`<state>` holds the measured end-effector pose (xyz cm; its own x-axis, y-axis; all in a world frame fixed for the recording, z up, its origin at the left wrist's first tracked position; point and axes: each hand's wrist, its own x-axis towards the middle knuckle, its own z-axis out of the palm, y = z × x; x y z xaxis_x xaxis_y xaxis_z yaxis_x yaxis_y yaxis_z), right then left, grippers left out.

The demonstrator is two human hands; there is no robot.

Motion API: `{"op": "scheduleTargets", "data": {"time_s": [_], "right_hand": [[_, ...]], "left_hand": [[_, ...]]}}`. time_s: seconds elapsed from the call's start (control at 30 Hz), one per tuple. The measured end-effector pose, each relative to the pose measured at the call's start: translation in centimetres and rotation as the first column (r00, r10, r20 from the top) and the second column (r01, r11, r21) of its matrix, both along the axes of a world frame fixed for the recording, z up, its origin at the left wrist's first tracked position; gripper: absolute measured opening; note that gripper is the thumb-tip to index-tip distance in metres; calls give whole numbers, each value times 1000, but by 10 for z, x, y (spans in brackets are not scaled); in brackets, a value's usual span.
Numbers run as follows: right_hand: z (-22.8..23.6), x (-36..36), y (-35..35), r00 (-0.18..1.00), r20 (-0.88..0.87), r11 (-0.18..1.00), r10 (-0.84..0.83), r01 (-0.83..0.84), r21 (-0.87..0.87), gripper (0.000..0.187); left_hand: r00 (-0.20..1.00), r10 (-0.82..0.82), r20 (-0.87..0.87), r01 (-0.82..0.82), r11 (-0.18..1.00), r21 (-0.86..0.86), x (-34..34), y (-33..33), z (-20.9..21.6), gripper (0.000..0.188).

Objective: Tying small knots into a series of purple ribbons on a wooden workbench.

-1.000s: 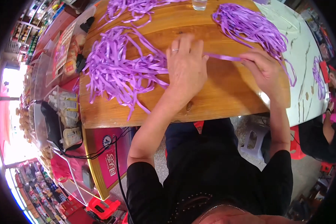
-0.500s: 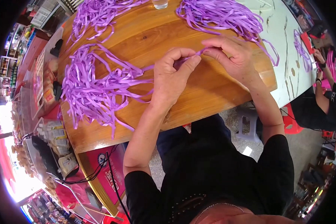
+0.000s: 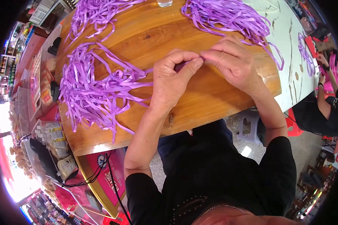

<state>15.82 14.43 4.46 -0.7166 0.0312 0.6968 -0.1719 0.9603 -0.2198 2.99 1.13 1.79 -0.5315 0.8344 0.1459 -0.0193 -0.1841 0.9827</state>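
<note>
Head view shows me the left hand [image 3: 172, 77] and right hand [image 3: 233, 63] both pinching one purple ribbon [image 3: 181, 66] above the wooden table [image 3: 210, 93], fingertips close together, perhaps for fine control; the ribbon bundle [image 3: 95, 86] lies at left, seemingly placed within easy reach.

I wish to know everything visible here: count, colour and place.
wooden table: one, brown, centre
ribbon bundles: three, purple, wooden table
marble-patterned table: one, white, right
loose ribbon: count unclear, purple, same table
drinking glass: one, clear, wooden table
plastic stool: one, grey, right of centre
cables: several, black, lower left
packaged goods: many, mixed colours, left
co-worker: one, black clothing, far right
left hand: one, bare, holding purple ribbon
right hand: one, bare, beside left hand
</note>
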Motion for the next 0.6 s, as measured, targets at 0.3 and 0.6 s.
{"op": "scheduleTargets", "data": {"time_s": [0.3, 0.6], "right_hand": [[14, 11, 4, 988, 147, 990, -55, 73, -123, 14], [-8, -2, -1, 908, -67, 52, 413, -97, -994, 20]], "left_hand": [[983, 51, -177, -66, 994, -81, -11, -3, -2, 7], [916, -42, 399, 13, 997, 77, -5, 5, -8, 8]]}}
